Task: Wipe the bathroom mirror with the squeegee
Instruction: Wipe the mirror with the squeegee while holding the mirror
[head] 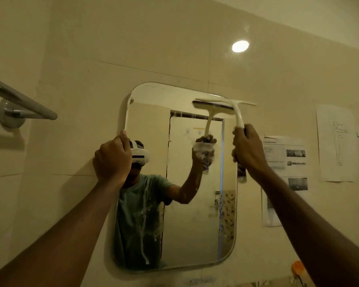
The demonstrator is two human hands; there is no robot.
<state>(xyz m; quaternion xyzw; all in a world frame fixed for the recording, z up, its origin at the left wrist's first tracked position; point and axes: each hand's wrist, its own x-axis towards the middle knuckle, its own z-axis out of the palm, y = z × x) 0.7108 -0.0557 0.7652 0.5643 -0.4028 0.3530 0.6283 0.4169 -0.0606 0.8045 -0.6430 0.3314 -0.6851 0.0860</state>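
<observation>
From the head camera, my right hand (pixel 248 147) is clamped around the white squeegee (pixel 235 109) handle, its blade pressed along the mirror (pixel 174 204) top edge at one o'clock. My left hand (pixel 112 160), arm stretched upward, grips the mirror's left rim at nine o'clock, fingers curled over it.

Rounded-corner wall mirror (pixel 174 183), upright on pale tiles, streaked with white soapy drips (thickest lower left), cream T-shaped squeegee (pixel 226 104), blade level against the mirror's top right edge, handle angling down.
</observation>
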